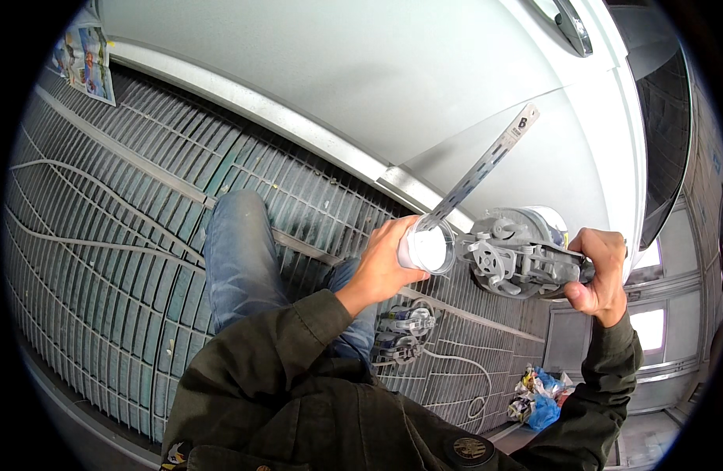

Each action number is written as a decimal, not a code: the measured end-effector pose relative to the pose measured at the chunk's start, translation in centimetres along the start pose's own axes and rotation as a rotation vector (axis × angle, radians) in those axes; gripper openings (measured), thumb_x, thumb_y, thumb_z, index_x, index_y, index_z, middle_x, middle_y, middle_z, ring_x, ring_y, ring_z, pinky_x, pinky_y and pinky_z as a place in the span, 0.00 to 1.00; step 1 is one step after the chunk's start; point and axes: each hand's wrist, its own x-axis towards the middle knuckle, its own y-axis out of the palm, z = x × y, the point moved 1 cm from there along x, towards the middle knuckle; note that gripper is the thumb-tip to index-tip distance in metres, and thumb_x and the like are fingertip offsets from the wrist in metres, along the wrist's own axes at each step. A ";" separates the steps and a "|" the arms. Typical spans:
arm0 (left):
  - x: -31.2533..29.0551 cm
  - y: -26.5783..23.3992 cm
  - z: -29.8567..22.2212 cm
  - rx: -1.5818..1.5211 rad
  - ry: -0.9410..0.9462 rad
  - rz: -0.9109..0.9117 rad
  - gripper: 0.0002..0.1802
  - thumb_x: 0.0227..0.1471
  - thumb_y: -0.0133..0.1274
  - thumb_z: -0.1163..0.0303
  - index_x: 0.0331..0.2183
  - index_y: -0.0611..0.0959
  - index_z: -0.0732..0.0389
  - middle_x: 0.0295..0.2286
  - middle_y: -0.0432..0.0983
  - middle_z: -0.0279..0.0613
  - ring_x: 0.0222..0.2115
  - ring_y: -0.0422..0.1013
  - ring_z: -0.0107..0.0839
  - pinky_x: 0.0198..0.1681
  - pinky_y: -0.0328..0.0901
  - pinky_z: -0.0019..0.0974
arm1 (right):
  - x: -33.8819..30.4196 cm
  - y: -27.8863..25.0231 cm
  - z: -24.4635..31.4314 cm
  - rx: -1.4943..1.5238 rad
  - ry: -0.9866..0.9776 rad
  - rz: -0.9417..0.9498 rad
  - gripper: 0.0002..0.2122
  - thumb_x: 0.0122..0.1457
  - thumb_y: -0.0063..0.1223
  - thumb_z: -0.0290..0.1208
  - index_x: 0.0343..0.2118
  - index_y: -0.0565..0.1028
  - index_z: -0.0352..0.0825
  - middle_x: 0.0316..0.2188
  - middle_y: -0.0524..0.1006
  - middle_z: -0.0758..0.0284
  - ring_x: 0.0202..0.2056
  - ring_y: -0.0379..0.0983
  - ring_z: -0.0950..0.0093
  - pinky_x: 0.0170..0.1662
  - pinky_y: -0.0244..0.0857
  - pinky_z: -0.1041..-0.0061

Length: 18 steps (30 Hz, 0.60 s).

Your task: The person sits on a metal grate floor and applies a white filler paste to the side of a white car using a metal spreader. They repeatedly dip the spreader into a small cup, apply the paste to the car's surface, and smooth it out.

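My left hand [386, 259] is wrapped round a clear plastic cup [428, 250] with white contents. A long flat mixing stick [487, 165] with printed markings stands slanted in the cup, its upper end reaching toward the white panel. Right beside the cup is a can [551, 223] topped by a grey, paint-caked mixing lid [506, 255] with levers and a round wheel-like part. Its spout side faces the cup. My right hand [600, 271] is closed on the handle at the lid's right side. Whether anything is flowing between can and cup cannot be made out.
A large white vehicle panel [298, 71] with a door handle [573, 27] rises in front. Pale hoses [102, 242] cross the metal floor grating [142, 314]. Grey mechanical-looking objects [406, 330] lie by my leg. Crumpled rubbish [543, 396] sits at the lower right.
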 end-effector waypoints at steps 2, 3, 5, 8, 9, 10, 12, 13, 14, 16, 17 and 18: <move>0.0 0.0 0.1 -0.010 0.006 0.002 0.48 0.32 0.72 0.72 0.57 0.68 0.55 0.51 0.66 0.46 0.54 0.60 0.49 0.59 0.55 0.47 | 0.1 -0.1 0.0 0.001 -0.018 0.005 0.35 0.48 0.50 0.69 0.15 0.65 0.31 0.11 0.62 0.65 0.11 0.61 0.68 0.17 0.54 0.71; 0.0 0.0 0.2 -0.018 0.010 0.003 0.48 0.32 0.71 0.72 0.57 0.68 0.56 0.51 0.66 0.46 0.54 0.60 0.49 0.59 0.55 0.47 | 0.3 -0.2 0.0 0.001 -0.033 0.010 0.35 0.48 0.50 0.69 0.15 0.65 0.31 0.11 0.62 0.65 0.11 0.61 0.68 0.17 0.54 0.71; 0.1 -0.1 0.2 -0.028 0.013 0.004 0.48 0.32 0.71 0.72 0.57 0.68 0.56 0.51 0.66 0.46 0.55 0.60 0.49 0.59 0.55 0.47 | 0.4 -0.3 0.1 -0.006 -0.042 0.017 0.35 0.47 0.51 0.69 0.15 0.65 0.31 0.11 0.62 0.64 0.11 0.61 0.68 0.17 0.54 0.72; 0.1 0.0 0.2 -0.037 0.011 0.014 0.48 0.32 0.71 0.72 0.56 0.68 0.56 0.52 0.66 0.47 0.55 0.59 0.49 0.60 0.54 0.47 | 0.2 -0.3 0.2 -0.024 -0.021 0.019 0.34 0.47 0.52 0.67 0.15 0.65 0.31 0.11 0.62 0.64 0.11 0.61 0.68 0.17 0.54 0.72; 0.1 0.0 0.1 -0.039 0.010 0.013 0.48 0.32 0.71 0.72 0.56 0.68 0.56 0.52 0.66 0.47 0.55 0.59 0.49 0.60 0.54 0.47 | 0.3 -0.4 0.3 -0.024 -0.018 0.018 0.34 0.47 0.52 0.67 0.15 0.65 0.31 0.11 0.62 0.64 0.11 0.61 0.67 0.17 0.53 0.72; 0.1 0.0 0.1 -0.041 0.009 0.013 0.47 0.32 0.71 0.72 0.56 0.68 0.56 0.52 0.66 0.47 0.55 0.59 0.49 0.60 0.54 0.47 | 0.4 -0.4 0.4 -0.023 -0.016 0.017 0.34 0.47 0.52 0.66 0.15 0.65 0.31 0.11 0.62 0.64 0.11 0.61 0.67 0.17 0.53 0.72; 0.1 0.0 0.1 -0.036 0.008 0.013 0.47 0.32 0.71 0.72 0.56 0.68 0.56 0.52 0.66 0.46 0.55 0.59 0.49 0.60 0.54 0.47 | 0.4 -0.4 0.4 -0.023 -0.026 0.018 0.33 0.48 0.51 0.65 0.15 0.65 0.31 0.11 0.62 0.64 0.11 0.61 0.67 0.17 0.53 0.71; 0.1 -0.1 0.0 -0.034 0.008 0.012 0.47 0.32 0.71 0.72 0.56 0.68 0.56 0.52 0.66 0.46 0.55 0.59 0.49 0.60 0.55 0.47 | 0.5 -0.5 0.4 -0.022 -0.031 0.019 0.32 0.49 0.50 0.64 0.16 0.65 0.30 0.11 0.61 0.64 0.11 0.61 0.66 0.17 0.53 0.71; 0.1 -0.1 0.0 -0.034 0.004 0.012 0.47 0.32 0.71 0.72 0.56 0.68 0.56 0.52 0.66 0.46 0.55 0.59 0.49 0.60 0.55 0.47 | 0.6 -0.5 0.4 -0.025 -0.031 0.023 0.32 0.49 0.49 0.63 0.16 0.65 0.30 0.11 0.62 0.64 0.11 0.61 0.66 0.17 0.53 0.71; 0.1 -0.1 -0.2 -0.035 -0.003 0.015 0.47 0.32 0.71 0.72 0.56 0.68 0.56 0.51 0.66 0.46 0.55 0.59 0.49 0.59 0.55 0.47 | 0.7 -0.8 0.6 -0.034 -0.028 0.030 0.31 0.50 0.48 0.61 0.16 0.65 0.30 0.11 0.62 0.63 0.12 0.61 0.65 0.17 0.53 0.70; 0.1 -0.1 -0.3 -0.036 -0.002 0.018 0.47 0.32 0.71 0.72 0.56 0.68 0.56 0.51 0.66 0.46 0.54 0.59 0.49 0.59 0.55 0.47 | 0.7 -0.8 0.7 -0.033 -0.029 0.031 0.30 0.50 0.47 0.60 0.16 0.66 0.30 0.11 0.62 0.63 0.12 0.61 0.65 0.17 0.54 0.70; 0.1 -0.1 -0.4 -0.037 0.000 0.020 0.47 0.32 0.71 0.72 0.56 0.68 0.55 0.51 0.66 0.46 0.54 0.59 0.49 0.59 0.55 0.47 | 0.7 -0.9 0.7 -0.031 -0.030 0.031 0.29 0.50 0.47 0.59 0.16 0.66 0.30 0.11 0.62 0.63 0.12 0.61 0.64 0.18 0.54 0.69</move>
